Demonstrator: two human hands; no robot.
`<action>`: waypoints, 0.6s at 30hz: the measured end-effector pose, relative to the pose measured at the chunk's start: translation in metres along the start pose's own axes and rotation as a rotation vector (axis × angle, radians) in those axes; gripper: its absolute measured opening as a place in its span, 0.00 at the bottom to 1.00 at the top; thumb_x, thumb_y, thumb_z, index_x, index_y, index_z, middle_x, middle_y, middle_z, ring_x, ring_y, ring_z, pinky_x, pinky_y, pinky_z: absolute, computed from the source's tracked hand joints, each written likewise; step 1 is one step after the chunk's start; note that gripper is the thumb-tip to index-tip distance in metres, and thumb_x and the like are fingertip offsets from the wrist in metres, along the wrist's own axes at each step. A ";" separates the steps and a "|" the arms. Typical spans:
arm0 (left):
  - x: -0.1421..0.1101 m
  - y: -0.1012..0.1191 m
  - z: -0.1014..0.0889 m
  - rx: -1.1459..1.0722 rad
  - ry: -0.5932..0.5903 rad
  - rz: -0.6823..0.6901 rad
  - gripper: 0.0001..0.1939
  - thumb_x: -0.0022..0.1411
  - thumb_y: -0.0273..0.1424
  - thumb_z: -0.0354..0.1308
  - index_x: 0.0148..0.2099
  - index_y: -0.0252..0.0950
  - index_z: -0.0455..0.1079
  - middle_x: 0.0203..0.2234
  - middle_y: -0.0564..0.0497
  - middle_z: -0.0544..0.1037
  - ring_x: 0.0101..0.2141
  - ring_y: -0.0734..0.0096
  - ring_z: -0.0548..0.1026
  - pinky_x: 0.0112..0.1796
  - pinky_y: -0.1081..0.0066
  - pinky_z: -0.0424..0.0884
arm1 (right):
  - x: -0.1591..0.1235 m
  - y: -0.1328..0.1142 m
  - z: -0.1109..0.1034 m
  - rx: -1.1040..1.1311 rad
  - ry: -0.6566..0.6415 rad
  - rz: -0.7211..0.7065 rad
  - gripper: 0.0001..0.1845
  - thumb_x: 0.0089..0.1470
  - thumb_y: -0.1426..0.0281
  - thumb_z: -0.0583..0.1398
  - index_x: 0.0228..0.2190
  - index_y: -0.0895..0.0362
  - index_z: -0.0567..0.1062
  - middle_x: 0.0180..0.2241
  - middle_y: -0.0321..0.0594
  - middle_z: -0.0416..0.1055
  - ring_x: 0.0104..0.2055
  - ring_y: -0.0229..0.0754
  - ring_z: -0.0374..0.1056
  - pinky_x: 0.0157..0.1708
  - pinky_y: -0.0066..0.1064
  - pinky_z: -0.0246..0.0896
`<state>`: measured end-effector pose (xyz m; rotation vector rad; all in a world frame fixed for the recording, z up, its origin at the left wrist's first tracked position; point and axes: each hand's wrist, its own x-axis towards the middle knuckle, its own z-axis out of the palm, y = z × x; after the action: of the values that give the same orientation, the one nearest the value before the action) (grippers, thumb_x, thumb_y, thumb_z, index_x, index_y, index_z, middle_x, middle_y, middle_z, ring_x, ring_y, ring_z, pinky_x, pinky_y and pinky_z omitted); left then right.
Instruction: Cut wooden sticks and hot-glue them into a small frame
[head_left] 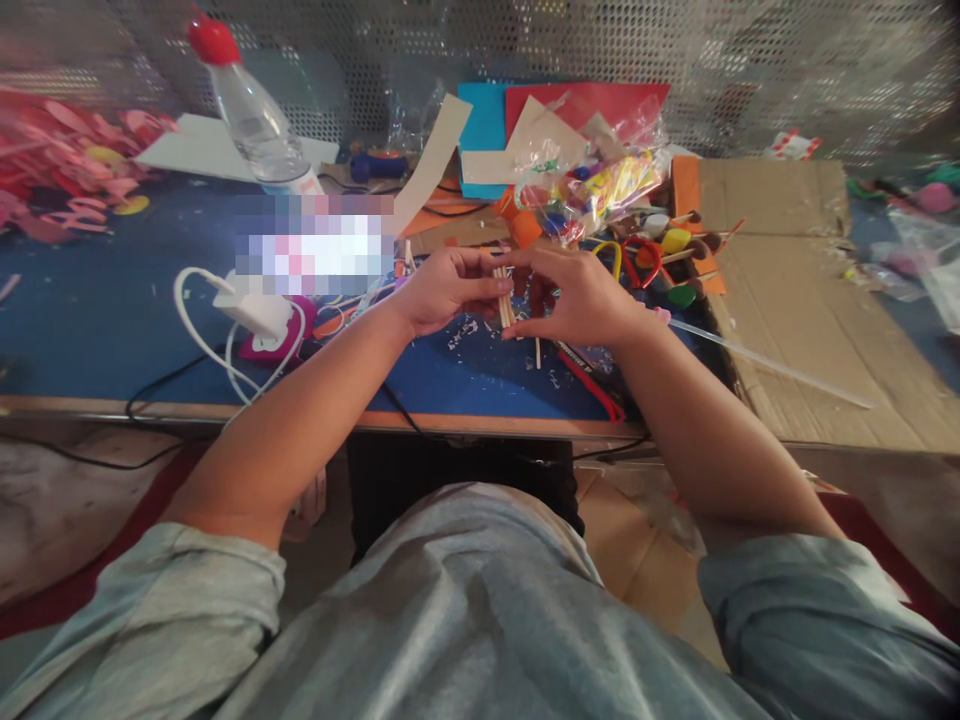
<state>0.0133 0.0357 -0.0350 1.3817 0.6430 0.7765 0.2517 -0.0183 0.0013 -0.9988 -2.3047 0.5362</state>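
Both my hands meet over the blue table (pixel 105 310) around a small bundle of thin wooden sticks (pixel 505 308). My left hand (pixel 442 290) curls its fingers round the sticks from the left. My right hand (pixel 577 298) pinches the same bundle from the right, thumb below and fingers above. The sticks stand roughly upright between the two hands. One stick (pixel 538 352) hangs lower than the others, under my right hand.
A clear bottle with a red cap (pixel 251 115) stands at the back left. A white charger with cable (pixel 255 310) lies left of my hands. Coloured foam pieces and a plastic bag (pixel 600 185) crowd the back. Flat cardboard (pixel 810 290) covers the right. A clear rod (pixel 772 365) lies across it.
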 end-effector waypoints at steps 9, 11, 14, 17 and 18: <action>-0.003 0.002 0.005 -0.056 -0.034 -0.051 0.30 0.41 0.46 0.89 0.37 0.34 0.81 0.28 0.53 0.83 0.29 0.72 0.83 0.32 0.71 0.83 | 0.001 0.005 0.003 -0.135 0.075 -0.120 0.41 0.58 0.44 0.74 0.62 0.58 0.81 0.41 0.46 0.80 0.36 0.47 0.73 0.45 0.42 0.70; -0.004 0.004 0.007 -0.066 -0.014 -0.061 0.30 0.39 0.46 0.90 0.36 0.32 0.81 0.26 0.53 0.82 0.27 0.74 0.82 0.31 0.73 0.82 | 0.001 0.011 0.006 -0.160 0.099 -0.164 0.44 0.57 0.42 0.74 0.62 0.58 0.81 0.43 0.48 0.81 0.38 0.48 0.74 0.45 0.42 0.71; -0.005 0.006 0.009 -0.075 0.010 -0.063 0.31 0.39 0.45 0.90 0.35 0.30 0.79 0.26 0.54 0.81 0.27 0.75 0.81 0.32 0.74 0.82 | 0.001 0.018 0.009 -0.193 0.122 -0.207 0.46 0.57 0.41 0.74 0.64 0.60 0.79 0.43 0.48 0.82 0.37 0.47 0.74 0.43 0.40 0.71; -0.007 0.007 0.010 -0.080 0.019 -0.067 0.31 0.38 0.43 0.90 0.33 0.30 0.78 0.25 0.55 0.80 0.27 0.74 0.82 0.32 0.74 0.82 | 0.000 0.018 0.010 -0.224 0.137 -0.219 0.45 0.58 0.41 0.73 0.63 0.61 0.80 0.41 0.47 0.82 0.34 0.44 0.73 0.39 0.38 0.70; -0.007 0.008 0.011 -0.081 0.018 -0.070 0.30 0.39 0.42 0.90 0.33 0.30 0.78 0.25 0.54 0.80 0.28 0.74 0.82 0.33 0.74 0.82 | 0.000 0.017 0.010 -0.231 0.140 -0.222 0.44 0.59 0.42 0.73 0.63 0.60 0.80 0.41 0.46 0.82 0.34 0.43 0.72 0.39 0.37 0.70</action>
<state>0.0166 0.0239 -0.0267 1.2738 0.6636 0.7516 0.2542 -0.0093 -0.0160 -0.8385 -2.3475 0.1081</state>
